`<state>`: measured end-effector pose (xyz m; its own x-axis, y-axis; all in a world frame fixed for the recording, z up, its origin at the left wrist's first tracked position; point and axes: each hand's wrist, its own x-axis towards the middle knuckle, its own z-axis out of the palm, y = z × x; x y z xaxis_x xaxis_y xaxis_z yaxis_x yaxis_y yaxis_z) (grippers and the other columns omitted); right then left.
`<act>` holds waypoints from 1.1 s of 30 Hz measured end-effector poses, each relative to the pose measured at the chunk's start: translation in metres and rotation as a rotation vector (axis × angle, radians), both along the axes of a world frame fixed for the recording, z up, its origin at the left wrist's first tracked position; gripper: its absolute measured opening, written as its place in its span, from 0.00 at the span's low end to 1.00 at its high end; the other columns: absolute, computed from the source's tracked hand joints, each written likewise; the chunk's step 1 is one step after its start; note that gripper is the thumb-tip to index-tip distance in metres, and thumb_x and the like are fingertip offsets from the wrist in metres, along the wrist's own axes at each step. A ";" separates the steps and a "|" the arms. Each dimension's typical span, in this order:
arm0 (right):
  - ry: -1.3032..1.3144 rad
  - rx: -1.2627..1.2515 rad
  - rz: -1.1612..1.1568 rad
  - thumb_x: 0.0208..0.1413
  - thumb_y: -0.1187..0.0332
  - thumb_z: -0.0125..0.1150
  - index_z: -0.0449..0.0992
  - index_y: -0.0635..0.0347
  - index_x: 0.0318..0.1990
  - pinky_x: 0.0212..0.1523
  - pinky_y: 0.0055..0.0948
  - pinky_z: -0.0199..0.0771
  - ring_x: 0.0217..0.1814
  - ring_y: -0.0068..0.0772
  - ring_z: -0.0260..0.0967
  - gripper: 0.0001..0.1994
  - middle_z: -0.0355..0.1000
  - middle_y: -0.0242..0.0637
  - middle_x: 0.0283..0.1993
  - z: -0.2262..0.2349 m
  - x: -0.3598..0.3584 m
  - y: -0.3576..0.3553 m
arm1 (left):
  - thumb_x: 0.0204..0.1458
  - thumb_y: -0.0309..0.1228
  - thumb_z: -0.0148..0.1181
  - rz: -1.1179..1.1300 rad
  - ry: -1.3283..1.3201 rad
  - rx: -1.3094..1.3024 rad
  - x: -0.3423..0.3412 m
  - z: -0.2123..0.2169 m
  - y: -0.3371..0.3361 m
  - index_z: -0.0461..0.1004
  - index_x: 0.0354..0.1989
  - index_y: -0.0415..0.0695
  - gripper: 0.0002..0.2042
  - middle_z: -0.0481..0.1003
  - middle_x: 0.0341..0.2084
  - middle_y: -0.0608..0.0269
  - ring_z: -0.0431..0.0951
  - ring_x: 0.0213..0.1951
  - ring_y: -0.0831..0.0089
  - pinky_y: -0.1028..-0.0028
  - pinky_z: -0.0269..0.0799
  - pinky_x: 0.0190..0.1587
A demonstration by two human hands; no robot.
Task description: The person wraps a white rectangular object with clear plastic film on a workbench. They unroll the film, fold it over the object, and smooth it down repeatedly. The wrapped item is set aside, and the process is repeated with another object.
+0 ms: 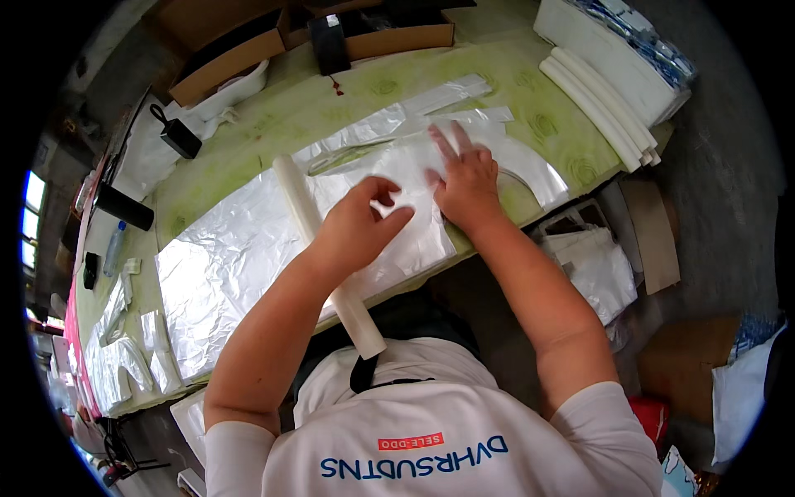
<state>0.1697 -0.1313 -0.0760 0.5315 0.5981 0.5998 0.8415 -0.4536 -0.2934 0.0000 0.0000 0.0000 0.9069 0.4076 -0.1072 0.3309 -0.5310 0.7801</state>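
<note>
A shiny, see-through plastic sheet [224,265] is spread across the table, creased on its left part. A long white tube [300,199] lies slantwise over it, its near end [361,330] jutting past the table edge toward my body. Just right of the tube, my left hand [363,225] hovers with bent fingers, the thumb apart and nothing visible between them. My right hand [469,180] is over the sheet's right part, fingers stretched out and slightly blurred. Whether its fingertips press on the plastic I cannot tell.
Several white rolls [600,108] lie at the far right beside a white foam block [617,58]. Open cardboard boxes [397,40] stand at the back. A black speaker-like box [180,138], a black cylinder [124,207] and a plastic bottle [114,248] are on the left.
</note>
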 end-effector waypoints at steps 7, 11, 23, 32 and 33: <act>0.122 -0.026 0.364 0.44 0.78 0.61 0.77 0.46 0.60 0.62 0.49 0.67 0.56 0.55 0.68 0.30 0.69 0.42 0.65 0.006 0.002 -0.013 | 0.56 0.42 0.68 0.253 -0.114 -0.577 0.077 0.003 0.006 0.74 0.52 0.47 0.19 0.77 0.38 0.68 0.76 0.39 0.77 0.70 0.75 0.40; -0.058 0.181 0.264 0.47 0.78 0.58 0.73 0.52 0.63 0.65 0.46 0.64 0.60 0.55 0.66 0.30 0.71 0.45 0.61 0.013 0.006 -0.007 | 0.59 0.37 0.64 0.392 -0.369 -0.664 0.038 0.007 0.021 0.75 0.51 0.49 0.13 0.74 0.36 0.73 0.74 0.36 0.78 0.73 0.74 0.40; 0.112 0.251 0.077 0.52 0.73 0.64 0.76 0.57 0.54 0.59 0.42 0.69 0.56 0.50 0.68 0.20 0.76 0.43 0.53 -0.012 0.022 -0.001 | 0.54 0.33 0.68 0.719 0.032 0.038 -0.218 -0.026 0.186 0.76 0.54 0.44 0.19 0.78 0.33 0.70 0.76 0.34 0.77 0.72 0.72 0.39; -0.139 0.209 0.265 0.46 0.76 0.63 0.78 0.56 0.47 0.58 0.46 0.67 0.54 0.51 0.70 0.17 0.76 0.42 0.51 0.012 0.002 -0.012 | 0.52 0.22 0.64 0.378 -0.404 0.411 -0.154 -0.036 0.089 0.74 0.53 0.44 0.19 0.74 0.51 0.53 0.73 0.55 0.53 0.62 0.68 0.58; -0.151 0.211 0.325 0.46 0.77 0.63 0.78 0.55 0.46 0.57 0.47 0.67 0.53 0.52 0.70 0.17 0.76 0.42 0.50 0.021 -0.018 -0.012 | 0.51 0.22 0.64 0.308 -0.414 0.447 -0.150 -0.038 0.071 0.73 0.55 0.44 0.20 0.73 0.52 0.51 0.70 0.58 0.49 0.59 0.66 0.62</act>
